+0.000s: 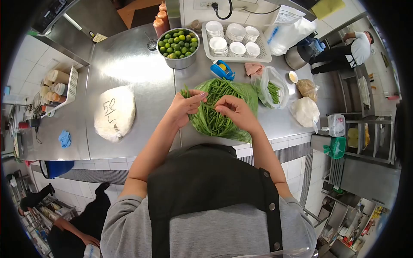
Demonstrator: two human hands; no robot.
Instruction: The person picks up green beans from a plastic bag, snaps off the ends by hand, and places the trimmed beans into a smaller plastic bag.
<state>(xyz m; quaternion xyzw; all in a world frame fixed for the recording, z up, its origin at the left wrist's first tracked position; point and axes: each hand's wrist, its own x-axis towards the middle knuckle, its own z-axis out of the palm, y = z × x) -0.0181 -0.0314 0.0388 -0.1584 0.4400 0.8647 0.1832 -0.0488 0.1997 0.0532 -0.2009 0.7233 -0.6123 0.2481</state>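
Note:
A heap of green beans (221, 120) lies in an opened green plastic bag (247, 135) on the steel counter in front of me. Over the left side of the heap, my left hand (185, 107) is closed around a few green beans, whose ends (185, 91) poke out above the fist. My right hand (237, 112) is over the right side, thumb and fingers bent together in a pinch. Whatever sits between those fingertips is too small to make out. Another clear bag (282, 86) with green beans stands just right of the heap.
A steel pot of limes (178, 62) and a white basket of small dishes (260, 56) stand behind. A blue tape dispenser (223, 71) sits beyond the heap. Left lies a marked white bag (115, 114). Co-workers are at right (360, 49) and lower left (81, 219).

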